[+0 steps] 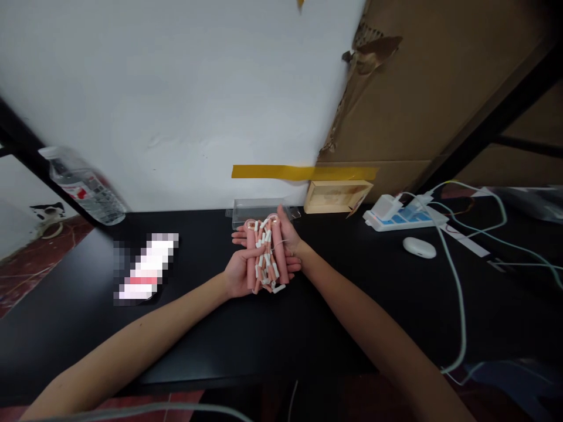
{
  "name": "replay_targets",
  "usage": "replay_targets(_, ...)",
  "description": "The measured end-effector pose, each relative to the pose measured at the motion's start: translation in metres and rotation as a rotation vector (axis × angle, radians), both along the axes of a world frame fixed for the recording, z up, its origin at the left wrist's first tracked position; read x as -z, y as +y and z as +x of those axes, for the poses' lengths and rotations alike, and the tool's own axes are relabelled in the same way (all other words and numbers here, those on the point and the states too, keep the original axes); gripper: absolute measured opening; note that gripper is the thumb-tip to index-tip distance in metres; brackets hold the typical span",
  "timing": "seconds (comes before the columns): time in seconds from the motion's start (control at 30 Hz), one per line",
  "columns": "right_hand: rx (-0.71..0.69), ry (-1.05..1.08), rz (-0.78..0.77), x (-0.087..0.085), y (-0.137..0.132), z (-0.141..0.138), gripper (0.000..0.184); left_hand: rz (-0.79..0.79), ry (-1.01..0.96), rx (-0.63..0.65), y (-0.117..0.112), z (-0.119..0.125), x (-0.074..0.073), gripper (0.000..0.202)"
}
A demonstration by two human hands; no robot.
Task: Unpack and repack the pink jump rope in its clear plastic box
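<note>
Both my hands meet over the middle of the black table (334, 293). Between them lies a bundled pink skipping rope (265, 258): two pink handles side by side with a pink-and-white beaded cord folded over them. My left hand (240, 272) lies palm up under the bundle, fingers curled round its lower end. My right hand (288, 237) cups the bundle from the far right side, fingers stretched behind the handle tops. Just behind the hands a clear plastic box (248, 212) lies on the table.
A water bottle (83, 187) stands at the left against the white wall. A small wooden frame (336, 196), a power strip (404, 217) with white cables, a white earbud case (419, 247) and leaning cardboard (440, 88) fill the right. A blurred-out item (145, 266) lies left of the hands.
</note>
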State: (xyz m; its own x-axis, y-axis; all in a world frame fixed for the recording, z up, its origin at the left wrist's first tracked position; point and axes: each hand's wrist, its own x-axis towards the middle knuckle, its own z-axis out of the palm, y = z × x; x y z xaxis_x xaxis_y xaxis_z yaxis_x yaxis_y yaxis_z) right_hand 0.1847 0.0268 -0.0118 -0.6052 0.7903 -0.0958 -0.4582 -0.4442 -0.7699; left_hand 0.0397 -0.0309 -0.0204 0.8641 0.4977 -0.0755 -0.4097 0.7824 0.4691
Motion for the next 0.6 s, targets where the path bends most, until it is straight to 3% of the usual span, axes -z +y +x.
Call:
replay_targets(0.23,-0.061,0.129,-0.167,-0.006,0.008,-0.003,0.092,-0.029,0.113,-0.106,0.010,0.004,0.006,0.047)
replay_targets(0.6,-0.035,0.093,-0.177,-0.004,0.008,-0.004,0.093,0.077,0.144,-0.016,0.017,-0.002,0.015,0.049)
